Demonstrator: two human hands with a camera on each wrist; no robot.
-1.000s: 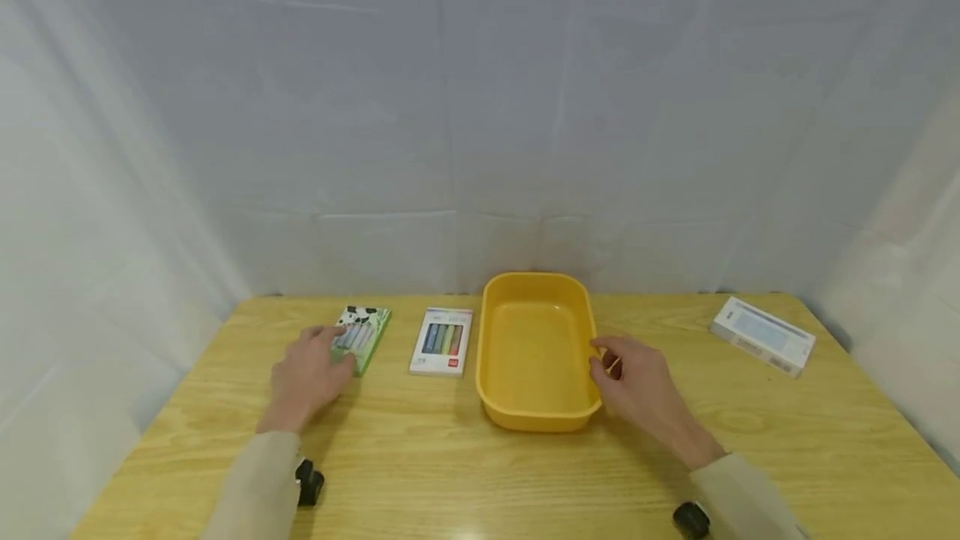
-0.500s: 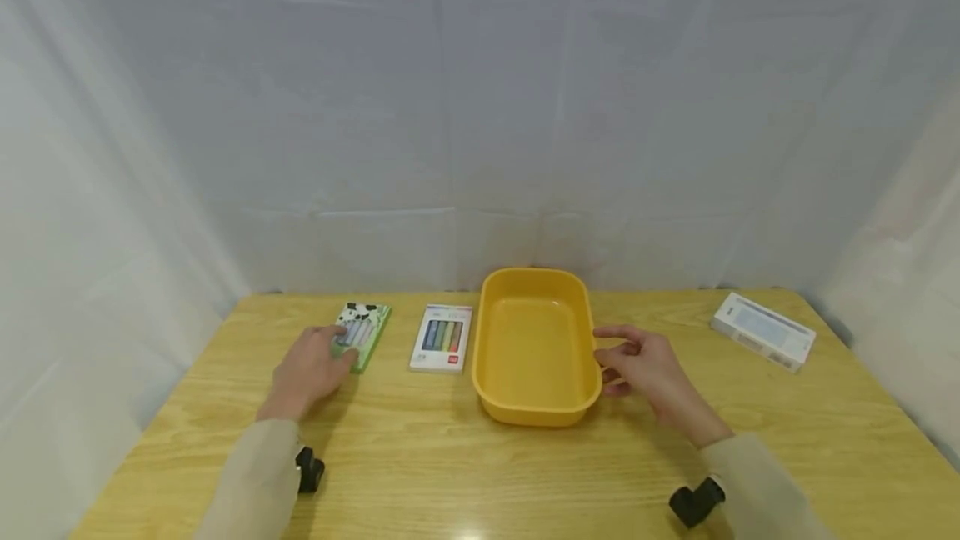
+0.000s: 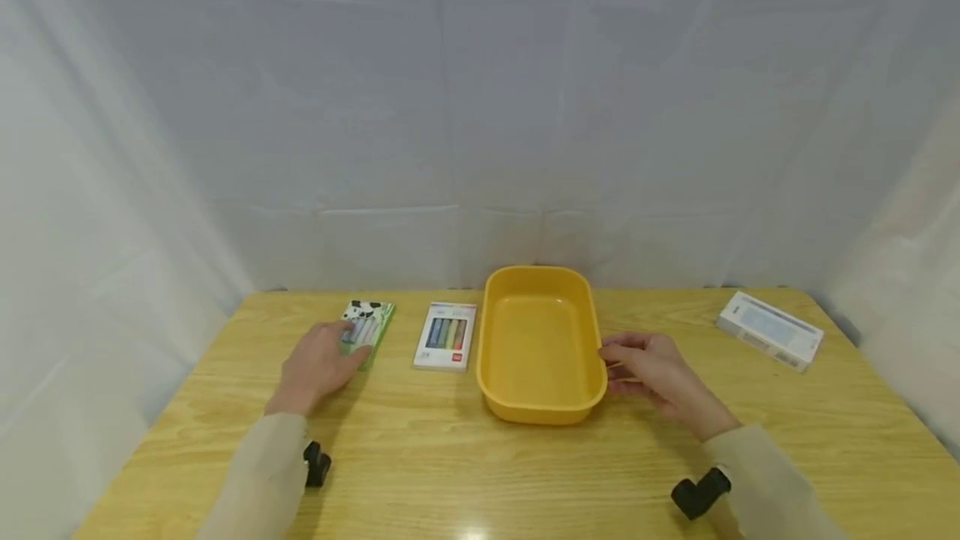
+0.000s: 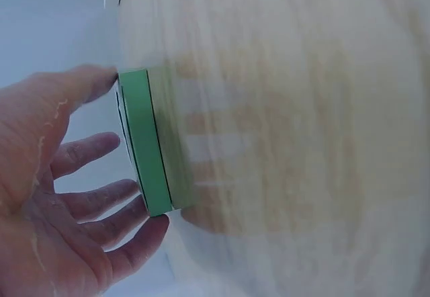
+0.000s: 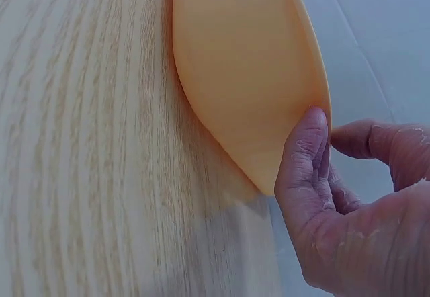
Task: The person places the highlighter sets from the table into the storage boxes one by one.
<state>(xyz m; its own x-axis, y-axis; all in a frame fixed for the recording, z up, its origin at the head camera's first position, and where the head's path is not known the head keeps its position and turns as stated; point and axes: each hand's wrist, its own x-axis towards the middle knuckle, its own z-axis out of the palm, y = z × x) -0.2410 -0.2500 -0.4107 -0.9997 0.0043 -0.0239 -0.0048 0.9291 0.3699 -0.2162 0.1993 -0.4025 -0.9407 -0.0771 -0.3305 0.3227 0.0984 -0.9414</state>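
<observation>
A thin green box of pastel-coloured sticks (image 3: pixel 369 330), black and white at its far end, lies on the wooden table. My left hand (image 3: pixel 318 363) spans it, thumb and bent fingers at its edges; the left wrist view shows its plain green side (image 4: pixel 146 142) between them. To the right stands a yellow plastic basin (image 3: pixel 542 411) with nothing in it. My right hand (image 3: pixel 660 369) pinches its right rim, thumb at the top and fingers against the outer wall (image 5: pixel 245 62).
Between the green box and the basin lies a white box (image 3: pixel 445 337) showing a row of coloured sticks. A white and pale blue box (image 3: pixel 771 330) lies at the far right. A whitish sheet (image 3: pixel 480 107) hangs behind the table.
My right fingers have uncurled and moved down along the basin's outer wall, with the thumb at the rim. My left hand stays at the green box, nearly still.
</observation>
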